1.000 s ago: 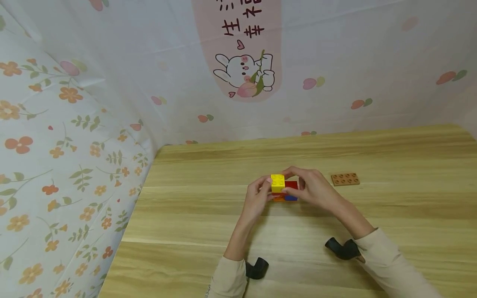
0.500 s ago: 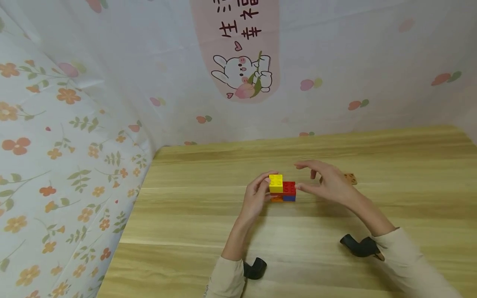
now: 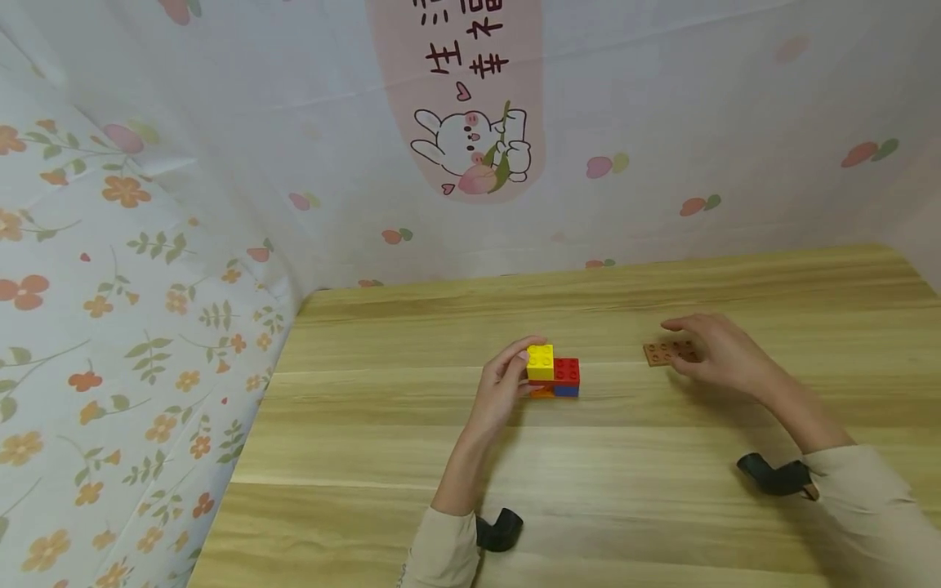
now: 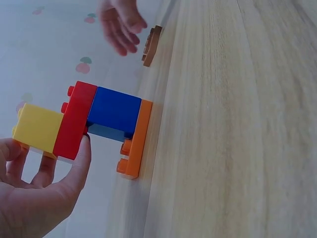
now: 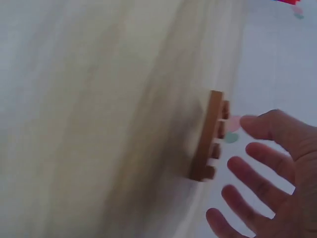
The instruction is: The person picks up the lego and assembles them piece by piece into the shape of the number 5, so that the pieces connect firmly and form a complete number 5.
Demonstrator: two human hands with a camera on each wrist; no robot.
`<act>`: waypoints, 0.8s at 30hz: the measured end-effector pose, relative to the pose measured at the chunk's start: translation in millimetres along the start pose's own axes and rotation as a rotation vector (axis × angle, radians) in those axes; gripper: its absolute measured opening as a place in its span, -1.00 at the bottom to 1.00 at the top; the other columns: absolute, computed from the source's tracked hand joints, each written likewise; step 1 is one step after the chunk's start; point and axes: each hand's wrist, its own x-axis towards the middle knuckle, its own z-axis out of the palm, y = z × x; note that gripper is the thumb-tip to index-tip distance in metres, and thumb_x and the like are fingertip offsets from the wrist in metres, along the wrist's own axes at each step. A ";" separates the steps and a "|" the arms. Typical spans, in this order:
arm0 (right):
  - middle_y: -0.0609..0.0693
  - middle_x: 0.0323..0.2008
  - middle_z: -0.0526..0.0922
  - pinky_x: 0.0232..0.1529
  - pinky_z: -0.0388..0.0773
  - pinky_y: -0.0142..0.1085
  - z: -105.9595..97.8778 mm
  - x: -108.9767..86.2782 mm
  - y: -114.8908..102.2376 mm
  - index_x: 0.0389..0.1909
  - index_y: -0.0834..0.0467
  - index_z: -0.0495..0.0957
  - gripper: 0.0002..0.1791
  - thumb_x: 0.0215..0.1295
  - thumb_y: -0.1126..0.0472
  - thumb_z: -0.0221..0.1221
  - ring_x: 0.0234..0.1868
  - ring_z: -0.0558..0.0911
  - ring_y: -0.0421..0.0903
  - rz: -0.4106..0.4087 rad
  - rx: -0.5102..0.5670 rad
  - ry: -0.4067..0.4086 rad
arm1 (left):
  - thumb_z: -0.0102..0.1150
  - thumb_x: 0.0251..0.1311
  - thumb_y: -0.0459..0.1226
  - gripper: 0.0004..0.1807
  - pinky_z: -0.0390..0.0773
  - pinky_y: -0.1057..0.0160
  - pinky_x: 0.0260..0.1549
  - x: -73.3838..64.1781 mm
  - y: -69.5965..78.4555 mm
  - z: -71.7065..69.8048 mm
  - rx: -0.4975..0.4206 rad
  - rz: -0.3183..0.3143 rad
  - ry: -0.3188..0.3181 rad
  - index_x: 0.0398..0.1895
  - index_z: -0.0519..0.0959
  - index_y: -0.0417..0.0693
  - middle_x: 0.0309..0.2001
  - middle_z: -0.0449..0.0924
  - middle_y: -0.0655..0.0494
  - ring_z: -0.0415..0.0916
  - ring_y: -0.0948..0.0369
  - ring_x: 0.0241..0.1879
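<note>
A: How are the edges being bounded, and where is room for moving being left?

B: The far edge of the wooden tabletop [image 3: 610,449] is being met by a printed backdrop [image 3: 639,122], and its left edge is being bordered by a floral cloth [image 3: 147,367]. Between the brick stack [image 3: 564,374] and the brown plate [image 3: 669,352] a stretch of wood grain is being shown, and a broader one is being shown on the near side of both. The plate is being seen slightly closer to the far edge than the stack.

A: What is being gripped on the left?

B: The stack's upper part is being gripped by the curled fingers of the left hand [image 3: 498,392]. The yellow brick [image 3: 540,362] is being clasped, and a fingertip is being set under the overhang of the red brick [image 4: 74,119]. The red one is being supported by a blue brick [image 4: 115,111], which is being borne by one end of an orange plate [image 4: 141,144].

A: And on the right?

B: Above the brown plate the right hand [image 3: 724,359] is being held, its fingers parted and loosely bent. The plate's studs are being faced by thumb and fingertips, near but apart, while its right end is being partly covered in the head view.
</note>
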 end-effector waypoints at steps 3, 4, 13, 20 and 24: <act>0.31 -0.16 0.57 -0.06 0.28 0.19 3.2 -3.4 4.9 0.00 0.43 0.48 -0.47 -0.06 0.36 0.35 -0.14 0.49 0.27 0.022 -0.025 -0.022 | -0.27 0.44 -0.35 -0.64 0.46 -0.08 -0.05 -4.0 8.6 2.0 0.018 -0.003 0.005 0.15 0.43 -0.27 0.14 0.40 -0.05 0.50 0.10 -0.13; 0.31 -0.17 0.56 -0.07 0.28 0.19 4.3 -4.2 5.8 0.01 0.44 0.47 -0.46 -0.06 0.36 0.34 -0.15 0.48 0.27 0.036 -0.025 -0.033 | -0.28 0.43 -0.35 -0.64 0.46 -0.08 -0.05 -4.1 8.7 2.0 0.017 -0.006 0.007 0.14 0.44 -0.27 0.14 0.40 -0.05 0.50 0.10 -0.13; 0.20 -0.28 0.57 -0.29 0.44 0.02 10.6 -5.1 13.4 -0.11 0.43 0.53 -0.63 0.00 0.41 0.27 -0.34 0.51 0.08 0.061 -0.046 -0.055 | -0.26 0.44 -0.29 -0.64 0.49 0.00 -0.06 4.9 -14.9 -3.0 -0.027 -0.024 0.001 0.16 0.46 -0.16 0.15 0.41 0.01 0.50 0.11 -0.09; 0.18 -0.26 0.57 -0.33 0.46 -0.02 9.5 -3.0 8.2 -0.10 0.39 0.54 -0.63 0.04 0.35 0.31 -0.31 0.54 0.06 0.054 -0.012 -0.022 | -0.22 0.43 -0.25 -0.64 0.51 0.06 -0.08 3.9 -17.7 -2.5 -0.060 -0.026 0.011 0.17 0.47 -0.07 0.15 0.42 0.03 0.49 0.08 -0.06; 0.14 -0.26 0.58 -0.37 0.47 -0.06 6.9 4.0 -3.7 -0.11 0.36 0.55 -0.64 0.04 0.35 0.32 -0.32 0.55 0.03 0.020 -0.001 0.042 | -0.23 0.43 -0.22 -0.62 0.52 0.01 -0.10 2.6 -18.8 -3.3 -0.095 -0.031 0.012 0.21 0.45 -0.03 0.19 0.39 0.02 0.49 0.05 -0.02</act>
